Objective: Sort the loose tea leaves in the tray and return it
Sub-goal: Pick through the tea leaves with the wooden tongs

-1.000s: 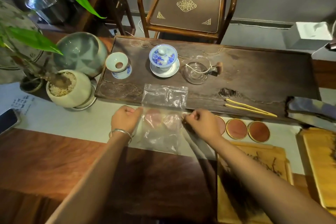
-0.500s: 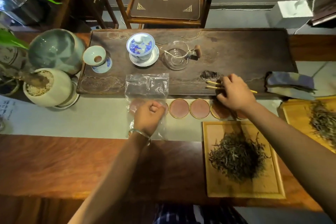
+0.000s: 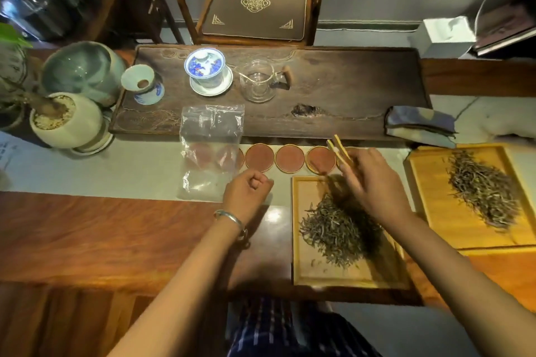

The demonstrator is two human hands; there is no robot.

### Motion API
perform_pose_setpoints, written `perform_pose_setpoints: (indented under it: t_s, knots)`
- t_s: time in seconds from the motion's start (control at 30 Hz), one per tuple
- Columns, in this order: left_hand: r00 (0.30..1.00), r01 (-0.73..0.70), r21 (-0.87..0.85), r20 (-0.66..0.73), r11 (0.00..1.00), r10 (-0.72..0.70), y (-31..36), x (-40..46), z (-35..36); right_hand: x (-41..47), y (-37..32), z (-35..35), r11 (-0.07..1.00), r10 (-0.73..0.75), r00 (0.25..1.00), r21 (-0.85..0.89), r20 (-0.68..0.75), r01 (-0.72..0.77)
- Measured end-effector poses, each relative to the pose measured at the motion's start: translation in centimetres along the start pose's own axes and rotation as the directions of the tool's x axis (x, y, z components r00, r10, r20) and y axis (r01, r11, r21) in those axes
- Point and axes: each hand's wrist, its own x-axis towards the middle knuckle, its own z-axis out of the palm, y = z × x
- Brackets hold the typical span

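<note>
A light wooden tray (image 3: 301, 272) lies in front of me with a heap of loose tea leaves (image 3: 333, 229) on it. My right hand (image 3: 374, 182) holds yellow bamboo tweezers (image 3: 340, 151) above the tray's far end, tips pointing away from me. My left hand (image 3: 246, 191) is curled into a fist beside the tray's left, holding nothing visible, with a metal bangle on its wrist. A clear plastic bag (image 3: 210, 151) lies flat just left of that hand. A second wooden tray (image 3: 426, 197) with more tea leaves (image 3: 484, 188) sits at the right.
A dark wooden tea board (image 3: 348, 90) carries a blue-and-white lidded cup (image 3: 205, 66), a glass pitcher (image 3: 258, 84) and a strainer cup (image 3: 142, 84). Round red coasters (image 3: 259, 157) line the runner. A folded cloth (image 3: 420, 127), potted plant (image 3: 65, 122) and chair (image 3: 255, 6) surround.
My right hand lifted the tweezers off the tea board and brought them back over the tray. My left hand let go of the plastic bag and moved right of it.
</note>
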Motion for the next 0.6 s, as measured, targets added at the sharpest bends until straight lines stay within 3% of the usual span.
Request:
perform_pose_setpoints:
  t_s: [0.27, 0.6]
  knots:
    - [0.992, -0.047, -0.138, -0.12, 0.989, 0.03, -3.6, -8.2, 7.4, -14.1, 1.9, 0.2, 0.987, 0.031, 0.99, 0.154, 0.139, -0.053]
    - [0.909, -0.288, 0.154, -0.266, 0.945, 0.32, -9.4, -9.3, 11.6, -17.0, 3.3, 4.1, 0.998, -0.018, 0.996, 0.06, 0.088, 0.012]
